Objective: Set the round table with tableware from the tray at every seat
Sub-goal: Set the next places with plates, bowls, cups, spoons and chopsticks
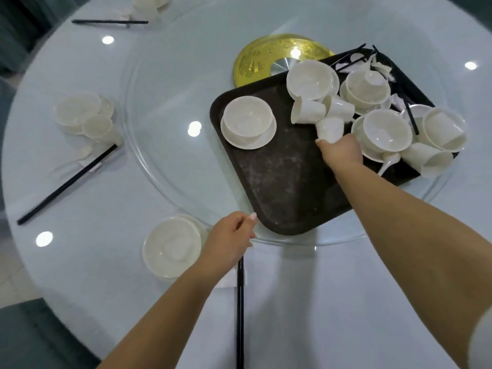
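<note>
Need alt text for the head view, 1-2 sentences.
Seen from above, a person's right hand grips a small white cup on a dark tray of white bowls and cups. The left hand holds black chopsticks beside a white plate on the round table.

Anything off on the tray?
Yes. Several cups lie tipped on their sides on the tray, jumbled against stacked bowls. The right hand grips one cup. The tray surface looks scuffed.

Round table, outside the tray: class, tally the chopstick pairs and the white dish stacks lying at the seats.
Black chopstick pairs: 3
White ceramic dish stacks: 3, the far one cut off by the frame edge
Total: 6
</note>
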Motion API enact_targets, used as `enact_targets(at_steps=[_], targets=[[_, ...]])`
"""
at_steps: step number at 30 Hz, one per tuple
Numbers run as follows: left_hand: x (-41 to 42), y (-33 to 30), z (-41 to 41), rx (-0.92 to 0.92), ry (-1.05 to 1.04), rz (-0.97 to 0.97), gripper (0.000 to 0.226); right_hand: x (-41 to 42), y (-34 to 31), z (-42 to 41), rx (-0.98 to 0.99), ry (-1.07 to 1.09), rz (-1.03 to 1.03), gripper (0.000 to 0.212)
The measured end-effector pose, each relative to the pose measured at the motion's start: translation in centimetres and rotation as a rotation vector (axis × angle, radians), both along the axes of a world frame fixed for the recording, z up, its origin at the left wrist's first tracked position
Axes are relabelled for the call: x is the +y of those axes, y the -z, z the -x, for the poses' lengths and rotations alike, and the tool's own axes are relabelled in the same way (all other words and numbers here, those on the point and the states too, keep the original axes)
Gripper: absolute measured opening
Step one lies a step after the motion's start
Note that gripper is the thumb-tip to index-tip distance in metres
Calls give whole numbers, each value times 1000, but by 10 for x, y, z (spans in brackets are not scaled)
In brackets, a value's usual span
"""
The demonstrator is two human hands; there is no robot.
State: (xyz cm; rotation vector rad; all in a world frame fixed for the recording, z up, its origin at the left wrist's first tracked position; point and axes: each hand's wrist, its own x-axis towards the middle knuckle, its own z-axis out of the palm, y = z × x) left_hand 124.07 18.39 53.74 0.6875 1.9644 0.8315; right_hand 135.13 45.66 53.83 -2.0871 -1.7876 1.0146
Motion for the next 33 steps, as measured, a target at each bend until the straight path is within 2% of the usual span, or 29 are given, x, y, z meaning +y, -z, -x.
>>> enact_targets(at_steps=[3, 6, 8, 13, 16, 18, 21, 23, 27, 33], targets=[[-1, -4, -5, -21, -8, -5, 29, -29, 0, -10, 186, 35, -31, 65], [-3, -8, -13, -50, -21, -14, 23, -89, -7, -22, 351, -75, -71, 64], [-6, -12, -18, -114, -65, -41, 28, -138, -13, -30, 424, -181, -43, 63], [-27, -18, -27, -188, -75, -138, 51, -228, -11, -46, 449, -406, 32, 53], [-50, -17, -26, -142, -110, -153, 48, -251, -6, -53, 375, -482, 14, 48], [-66, -16, -23, -88, -133, -134, 41, -261, -9, -53, 387, -482, 52, 37], [-85, -14, -19, -78, -142, -123, 35, -276, -14, -44, 557, -443, 258, 23], [-95, -13, -18, -77, -129, -117, 35, -283, -15, -35, 591, -430, 326, 17], [-108, -12, -13, -104, -114, -107, 36, -292, -12, -17, 556, -370, 339, 22], [-118, -12, -2, -218, -152, -18, 50, -291, -4, 7, 483, -274, 404, 28]])
